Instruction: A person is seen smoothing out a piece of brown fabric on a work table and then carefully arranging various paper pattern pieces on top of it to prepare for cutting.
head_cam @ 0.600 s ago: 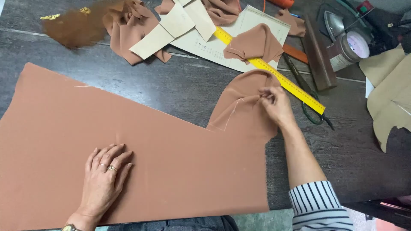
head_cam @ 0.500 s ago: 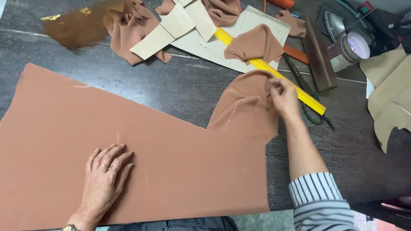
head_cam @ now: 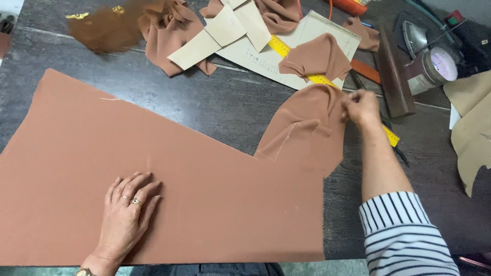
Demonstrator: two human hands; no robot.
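While left hand (head_cam: 128, 209) flattens fabric (head_cam: 169, 194), right hand (head_cam: 360, 106) pinches its edge.

Large flat brown fabric panel (head_cam: 204, 184) spread across near dark tabletop (head_cam: 215, 102); yellow measuring ruler (head_cam: 307, 66) behind on cream paper pattern sheet (head_cam: 302, 38); metal iron (head_cam: 414, 38) far right.

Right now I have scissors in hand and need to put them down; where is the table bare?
Bare dark table lies between the large brown fabric and the paper pattern pieces. Another free patch sits right of the right hand, below the wooden block. The top edge is crowded with scraps, yellow ruler and iron.
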